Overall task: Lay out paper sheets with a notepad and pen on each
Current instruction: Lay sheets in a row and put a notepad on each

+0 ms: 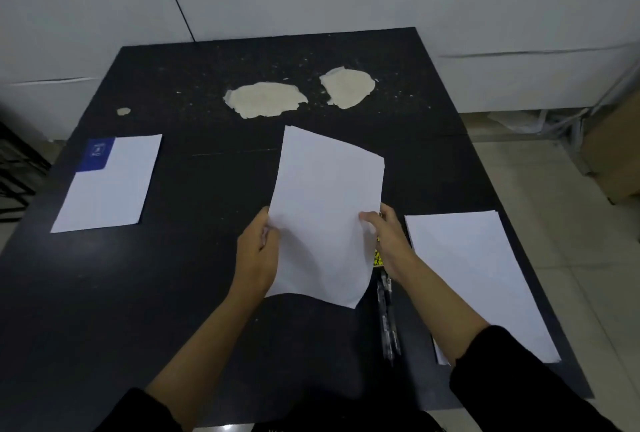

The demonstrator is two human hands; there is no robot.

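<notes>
Black table (145,293) bears a sheet (110,189), paper stack (478,275), pens (388,320).

Dim, cool indoor light, bluish cast. Black tabletop (138,293) swallows detail; white sheet (329,209) brightest, faint soft shadows on it beside hands (258,251). Small glint below tabletop's near edge. Slight softness overall; wide-angle bending of lines toward frame edges; corners darker.

Paper sheet (325,209) between both hands (258,251)
</notes>
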